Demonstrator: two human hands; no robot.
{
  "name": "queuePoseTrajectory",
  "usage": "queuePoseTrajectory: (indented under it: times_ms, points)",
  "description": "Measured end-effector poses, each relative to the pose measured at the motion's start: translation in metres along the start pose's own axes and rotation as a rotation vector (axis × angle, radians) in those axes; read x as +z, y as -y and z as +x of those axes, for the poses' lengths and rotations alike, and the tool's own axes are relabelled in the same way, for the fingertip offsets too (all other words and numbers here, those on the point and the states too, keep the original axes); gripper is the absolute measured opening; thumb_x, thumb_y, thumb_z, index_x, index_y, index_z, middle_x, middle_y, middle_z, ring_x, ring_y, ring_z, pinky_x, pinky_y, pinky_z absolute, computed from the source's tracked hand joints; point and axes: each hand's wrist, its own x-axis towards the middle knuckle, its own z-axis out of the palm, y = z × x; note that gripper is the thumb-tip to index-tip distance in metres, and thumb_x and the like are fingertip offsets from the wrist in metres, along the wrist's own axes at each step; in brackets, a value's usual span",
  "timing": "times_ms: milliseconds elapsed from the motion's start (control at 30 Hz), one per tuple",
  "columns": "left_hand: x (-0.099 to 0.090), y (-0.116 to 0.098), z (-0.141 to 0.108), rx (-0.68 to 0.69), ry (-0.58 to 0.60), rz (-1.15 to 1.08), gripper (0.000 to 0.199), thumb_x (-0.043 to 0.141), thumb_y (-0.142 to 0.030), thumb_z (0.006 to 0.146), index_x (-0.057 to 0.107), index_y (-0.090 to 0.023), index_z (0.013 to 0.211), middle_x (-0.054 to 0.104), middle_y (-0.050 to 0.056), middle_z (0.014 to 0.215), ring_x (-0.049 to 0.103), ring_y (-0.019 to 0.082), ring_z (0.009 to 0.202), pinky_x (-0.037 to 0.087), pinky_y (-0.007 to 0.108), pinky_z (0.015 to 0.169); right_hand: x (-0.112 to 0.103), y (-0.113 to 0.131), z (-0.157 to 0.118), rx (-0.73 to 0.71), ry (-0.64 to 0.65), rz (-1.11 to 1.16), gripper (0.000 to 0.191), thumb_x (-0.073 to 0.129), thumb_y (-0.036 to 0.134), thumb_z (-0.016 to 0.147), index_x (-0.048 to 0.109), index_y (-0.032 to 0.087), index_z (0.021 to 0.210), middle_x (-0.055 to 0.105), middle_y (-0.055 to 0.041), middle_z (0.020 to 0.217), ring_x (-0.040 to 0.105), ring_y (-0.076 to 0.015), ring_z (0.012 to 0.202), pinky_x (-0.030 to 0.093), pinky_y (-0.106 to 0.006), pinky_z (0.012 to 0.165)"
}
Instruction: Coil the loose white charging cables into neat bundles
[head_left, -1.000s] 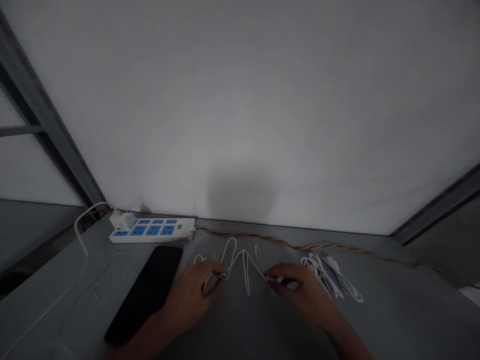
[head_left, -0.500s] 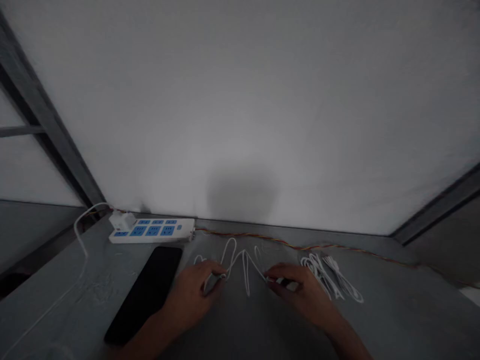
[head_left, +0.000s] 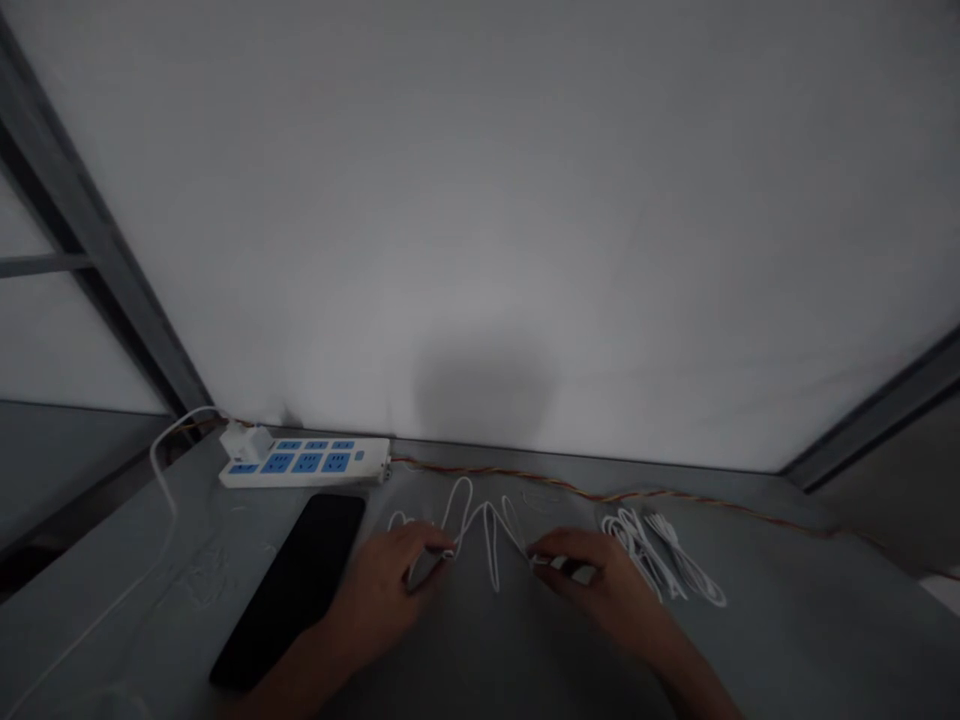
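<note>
A thin white cable (head_left: 492, 545) lies in loose loops on the grey tabletop between my two hands. My left hand (head_left: 397, 575) pinches one part of it between thumb and forefinger, and a small loop of it shows behind the fingers. On the other side my right hand (head_left: 589, 575) is closed on another part of the same cable, thumb against forefinger. The cable's ends are hidden or too small to make out. Just left of my left forearm lies a black smartphone (head_left: 296, 580), its dark screen up.
A white power strip (head_left: 307, 478) with blue sockets stands by the wall, a white charger (head_left: 245, 441) plugged in and a white cord (head_left: 161, 480) running left. Twisted coloured wires (head_left: 510, 471) follow the wall. Bundled white cables (head_left: 686, 560) lie right of my right hand.
The cable loop beside my right fingertips has shifted slightly left and opened a little. Both hands keep nearly the same place and grip.
</note>
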Motion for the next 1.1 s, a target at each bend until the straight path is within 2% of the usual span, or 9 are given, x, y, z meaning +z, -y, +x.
queuePoseTrajectory:
  times_ms: [300,667,933,1100]
  points:
    - [0.0002,0.0020,0.0003,0.000,0.009,-0.028,0.009,0.057,-0.023,0.089,0.066,-0.022,0.092,0.075,0.001,0.091,0.060,0.012,0.057,0.049,0.025,0.061,0.0019,-0.0009,0.0008,0.027,0.001,-0.045,0.014,0.064,0.023,0.079,0.076,0.023,0.086,0.077,-0.0032,0.085,0.069,-0.0197,0.073,0.052,-0.029,0.068]
    - [0.0026,0.0068,0.0006,-0.027,-0.006,-0.037,0.008,0.062,-0.023,0.086,0.068,-0.023,0.091,0.075,-0.001,0.089,0.060,0.012,0.055,0.047,0.023,0.057,0.0027,-0.0060,0.0007,0.026,0.001,-0.025,0.013,0.063,0.026,0.080,0.074,0.022,0.086,0.077,-0.0039,0.085,0.069,-0.0209,0.077,0.052,-0.030,0.069]
    - [0.0054,0.0065,0.0000,-0.011,-0.003,-0.048,0.012,0.059,-0.019,0.085,0.068,-0.023,0.091,0.076,0.000,0.093,0.065,0.014,0.064,0.050,0.024,0.062,0.0041,-0.0049,-0.0010,0.019,0.015,0.006,0.012,0.063,0.022,0.080,0.074,0.022,0.085,0.076,-0.0030,0.087,0.069,-0.0196,0.078,0.053,-0.029,0.071]
    - [0.0031,0.0037,0.0004,-0.046,0.002,-0.003,0.012,0.059,-0.020,0.084,0.068,-0.024,0.091,0.076,0.000,0.091,0.061,0.013,0.057,0.049,0.025,0.060,0.0043,-0.0032,-0.0012,0.056,0.008,0.000,0.015,0.063,0.019,0.077,0.074,0.023,0.086,0.076,-0.0020,0.089,0.068,-0.0186,0.076,0.053,-0.028,0.070]
